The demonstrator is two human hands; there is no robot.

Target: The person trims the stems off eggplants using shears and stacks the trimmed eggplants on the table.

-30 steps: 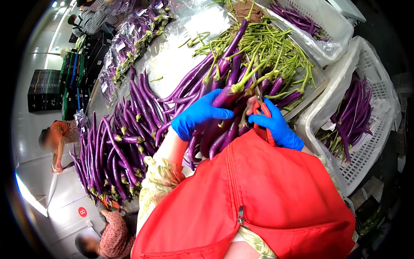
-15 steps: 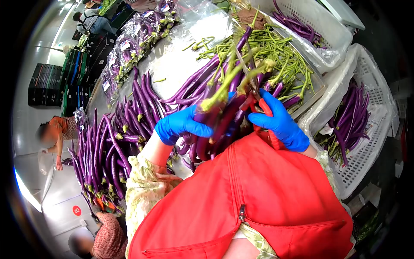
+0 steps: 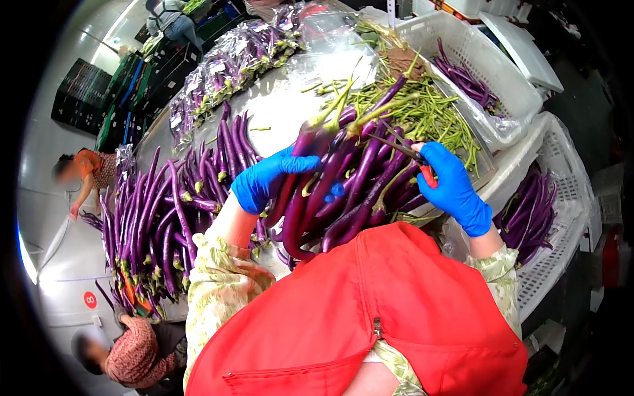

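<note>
My left hand [image 3: 274, 177], in a blue glove, is wrapped round a few long purple eggplants [image 3: 309, 178] with green stems pointing up and away from me. My right hand [image 3: 454, 188], also gloved in blue, holds red-handled scissors [image 3: 428, 175]; their blades are apart and point left over more eggplants [image 3: 370, 165]. A gap lies between the blades and the stems of the held eggplants. Cut green stems [image 3: 449, 122] are heaped beyond the scissors. A large pile of eggplants [image 3: 155, 221] lies to the left of my left hand.
Bagged eggplants [image 3: 228, 66] line the table's far left edge. At the right stand two white crates [image 3: 522, 109] [image 3: 561, 231] with eggplants inside. A brown cloth [image 3: 404, 63] lies beside the stems. Two people [image 3: 89, 173] [image 3: 135, 353] are at the left, another [image 3: 173, 23] farther back.
My right hand and the scissors have moved right, away from the held stems, and the blades have opened. My left hand has shifted left with its eggplants. The whole view has also shifted.
</note>
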